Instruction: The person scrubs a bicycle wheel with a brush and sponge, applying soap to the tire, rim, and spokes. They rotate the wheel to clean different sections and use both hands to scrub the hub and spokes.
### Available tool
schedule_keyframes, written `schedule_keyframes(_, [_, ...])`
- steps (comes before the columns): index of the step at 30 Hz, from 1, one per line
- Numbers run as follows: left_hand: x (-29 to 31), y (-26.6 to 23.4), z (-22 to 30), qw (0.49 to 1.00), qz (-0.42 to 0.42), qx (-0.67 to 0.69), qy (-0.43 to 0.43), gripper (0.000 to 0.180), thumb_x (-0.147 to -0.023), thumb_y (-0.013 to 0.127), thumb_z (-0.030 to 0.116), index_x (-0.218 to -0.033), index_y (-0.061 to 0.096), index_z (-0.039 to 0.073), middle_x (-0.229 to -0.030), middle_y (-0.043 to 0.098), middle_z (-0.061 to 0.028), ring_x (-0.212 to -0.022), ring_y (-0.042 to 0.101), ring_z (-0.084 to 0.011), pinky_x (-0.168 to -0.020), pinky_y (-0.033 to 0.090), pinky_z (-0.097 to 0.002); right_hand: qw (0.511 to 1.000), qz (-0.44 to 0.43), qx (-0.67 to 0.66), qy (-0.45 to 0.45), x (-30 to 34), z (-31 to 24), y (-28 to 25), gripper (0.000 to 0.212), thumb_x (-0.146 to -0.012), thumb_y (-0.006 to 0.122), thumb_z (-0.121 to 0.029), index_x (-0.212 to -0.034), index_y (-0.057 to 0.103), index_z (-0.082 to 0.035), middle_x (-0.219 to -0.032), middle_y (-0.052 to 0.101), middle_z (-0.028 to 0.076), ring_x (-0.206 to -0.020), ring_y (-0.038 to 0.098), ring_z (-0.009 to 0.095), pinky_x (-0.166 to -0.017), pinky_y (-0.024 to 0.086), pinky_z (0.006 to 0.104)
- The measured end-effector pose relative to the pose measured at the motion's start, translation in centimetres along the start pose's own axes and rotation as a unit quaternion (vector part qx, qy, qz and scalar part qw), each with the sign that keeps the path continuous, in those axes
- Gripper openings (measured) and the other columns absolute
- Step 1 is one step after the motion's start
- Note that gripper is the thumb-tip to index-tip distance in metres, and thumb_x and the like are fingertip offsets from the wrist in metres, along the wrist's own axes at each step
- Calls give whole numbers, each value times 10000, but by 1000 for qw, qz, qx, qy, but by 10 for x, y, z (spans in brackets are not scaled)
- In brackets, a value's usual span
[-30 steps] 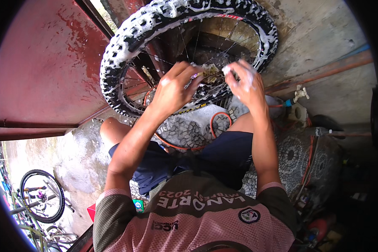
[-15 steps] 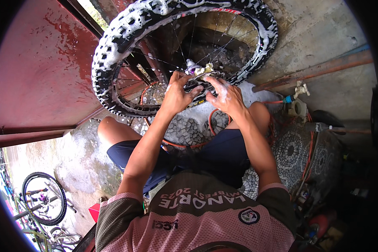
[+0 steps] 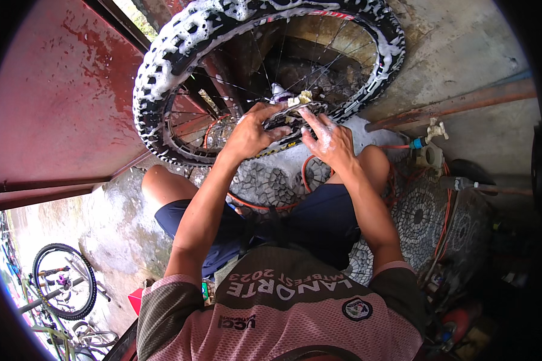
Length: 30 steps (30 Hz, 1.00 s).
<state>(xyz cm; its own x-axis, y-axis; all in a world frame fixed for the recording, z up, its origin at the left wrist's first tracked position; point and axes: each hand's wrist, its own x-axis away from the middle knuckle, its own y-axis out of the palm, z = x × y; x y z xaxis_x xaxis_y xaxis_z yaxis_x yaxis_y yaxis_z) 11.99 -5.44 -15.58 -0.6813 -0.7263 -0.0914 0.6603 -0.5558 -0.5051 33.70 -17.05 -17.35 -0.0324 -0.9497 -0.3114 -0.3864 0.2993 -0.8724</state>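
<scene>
A bicycle wheel with a knobby black tyre [image 3: 162,69] stands tilted in front of me, its tread coated in white foam. At its hub sits a metal brake disc [image 3: 317,107] with a pale yellow sponge-like piece [image 3: 302,98] against it. My left hand [image 3: 253,133] curls round the disc's left side, thumb below and fingers above. My right hand [image 3: 332,142], foamy on the back, presses its fingers to the disc and the yellow piece, thumb held lower. The fingertips are partly hidden by the disc and the piece.
An orange hose [image 3: 262,208] loops over the foamy patterned stone floor [image 3: 262,180]. To the right are a tap [image 3: 436,130] and a rusty pipe [image 3: 457,109]. A red metal panel [image 3: 54,108] rises on the left. Another bicycle's wheel [image 3: 90,289] stands at lower left.
The wheel has shifted slightly right and turned a little. Both hands stay at the hub; the right hand has moved slightly right, and the yellow piece sits a little farther right.
</scene>
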Motion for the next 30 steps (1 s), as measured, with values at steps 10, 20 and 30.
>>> schedule_keyframes(10, [-16,6,-17,995,-26,-99,10,442,-875,835,272,-1210,723,7,-1137,668,-230,-1065,679,-428,-908,549,-492,998,-54,3,40,-12,4,8,378,-910,720,-260,-1276,665,-181,-926,760,139,-721,717,397,-651,570,500])
schedule_keyframes(20, [-5,16,-23,997,20,-65,26,377,-881,821,261,-1163,754,19,-1210,688,-177,-1070,698,-395,-915,562,-462,991,-61,-61,98,-7,-4,8,414,-939,721,-324,-1329,651,-202,-671,690,123,-605,688,379,-576,532,478])
schedule_keyframes(30, [-16,15,-14,983,-30,-171,-62,410,-872,813,402,-1104,798,64,-1076,687,-257,-1001,710,-427,-874,564,-495,990,-109,66,53,-26,0,-3,404,-948,670,-401,-1279,674,-169,-711,720,180,-679,724,399,-661,571,509])
